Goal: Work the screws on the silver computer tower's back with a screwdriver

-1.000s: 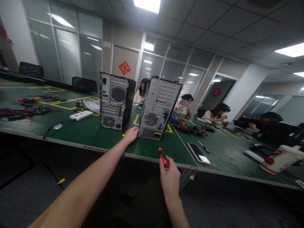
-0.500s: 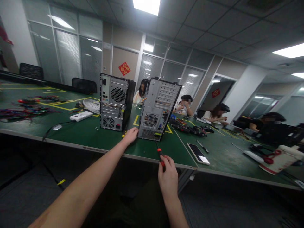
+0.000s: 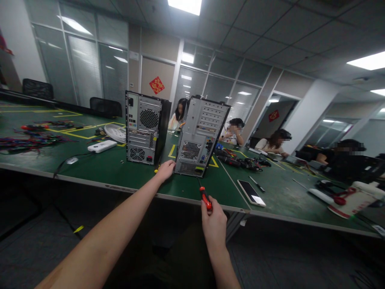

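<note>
A grey computer case [image 3: 192, 136] stands upright with its back panel toward me. My left hand [image 3: 166, 170] is closed at its lower left edge, with the fingertips partly hidden. My right hand [image 3: 214, 218] grips a red and black screwdriver [image 3: 204, 195] by the rear of its handle. The thin shaft points up toward the bottom edge of the case; whether the tip touches it I cannot tell. Left of this case stands a second computer case [image 3: 141, 130], also upright. A small yellow object [image 3: 156, 171] lies beside my left wrist.
On the green table [image 3: 186, 192] lie a phone [image 3: 251, 192] and a pen [image 3: 256, 184] to the right. Bundled cables [image 3: 243, 162] lie behind them. Leftward are a white power bank-like box [image 3: 102, 146] and loose wires [image 3: 33, 140]. Several people sit across the table.
My right hand has shifted slightly right and down along the screwdriver, so more of the red handle shows. My left hand and both cases stay in place.
</note>
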The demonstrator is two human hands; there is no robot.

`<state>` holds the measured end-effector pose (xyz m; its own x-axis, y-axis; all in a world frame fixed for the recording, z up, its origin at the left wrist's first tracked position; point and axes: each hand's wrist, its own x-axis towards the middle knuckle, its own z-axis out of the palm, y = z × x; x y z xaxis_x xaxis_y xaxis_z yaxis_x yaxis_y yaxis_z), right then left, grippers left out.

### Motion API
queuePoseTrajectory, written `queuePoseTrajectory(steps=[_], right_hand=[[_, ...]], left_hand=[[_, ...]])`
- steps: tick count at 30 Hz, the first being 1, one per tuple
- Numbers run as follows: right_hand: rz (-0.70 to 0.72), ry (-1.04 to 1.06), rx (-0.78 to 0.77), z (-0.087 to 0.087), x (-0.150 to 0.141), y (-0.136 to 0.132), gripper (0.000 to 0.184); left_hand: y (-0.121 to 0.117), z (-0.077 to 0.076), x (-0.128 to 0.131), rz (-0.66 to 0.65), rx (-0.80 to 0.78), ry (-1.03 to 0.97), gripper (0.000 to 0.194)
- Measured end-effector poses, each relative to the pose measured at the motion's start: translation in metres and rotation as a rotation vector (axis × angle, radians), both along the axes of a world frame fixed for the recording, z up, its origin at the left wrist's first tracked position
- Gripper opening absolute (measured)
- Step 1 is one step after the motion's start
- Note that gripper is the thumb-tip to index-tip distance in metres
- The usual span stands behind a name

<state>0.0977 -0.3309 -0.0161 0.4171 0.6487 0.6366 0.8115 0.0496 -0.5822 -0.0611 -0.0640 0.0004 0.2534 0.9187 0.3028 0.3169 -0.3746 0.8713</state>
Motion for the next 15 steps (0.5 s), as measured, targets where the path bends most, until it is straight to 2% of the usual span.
queuePoseTrajectory(steps=[6,10,15], right_hand=[[-0.006,-0.171,0.053,-0.0034,0.0024,0.0012,0.033],[-0.015,-0.291,0.076,-0.0043,0.0040,0.0018,0.035],[0.000,-0.233,0.047,-0.0018,0.0001,0.0008,0.033]], left_hand=[[-0.0030,0.0027,0.0003,0.021,0.019,0.012,0.028],[-0.0045,0.0036,-0.0005,0.015,0.005,0.006,0.028],[-0.0049,0.0035,-0.0010,0.008,0.000,-0.001,0.029]])
